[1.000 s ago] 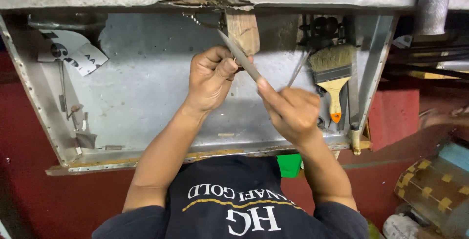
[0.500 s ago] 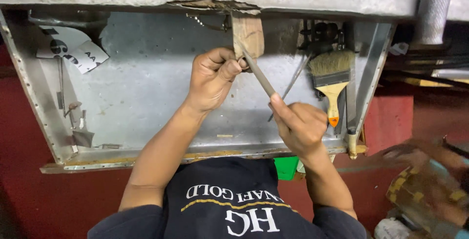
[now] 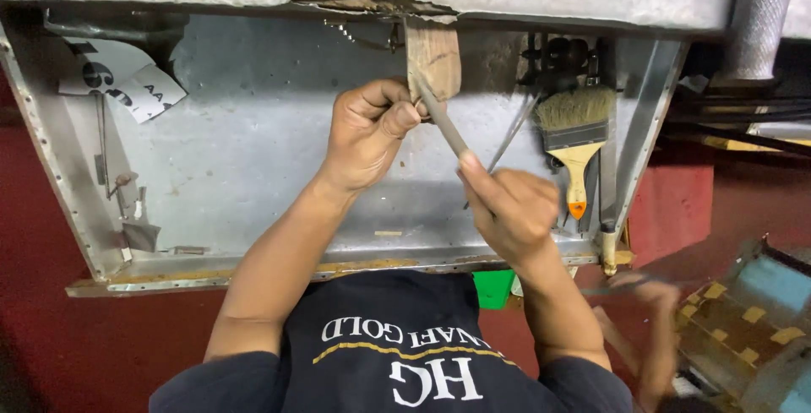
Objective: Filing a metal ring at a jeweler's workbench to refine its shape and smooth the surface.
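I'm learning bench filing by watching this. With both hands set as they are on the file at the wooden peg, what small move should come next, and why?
Probably a short push of the file forward along its own line. The right hand grips its near end, the left hand pinches something small, hidden by the fingers, at the wooden peg, and the file's far end lies there.

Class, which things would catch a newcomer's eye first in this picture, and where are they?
At centre, the left hand and right hand hold a thin file slanted against a wooden peg at the tray's top. To the right lies a yellow-handled brush.
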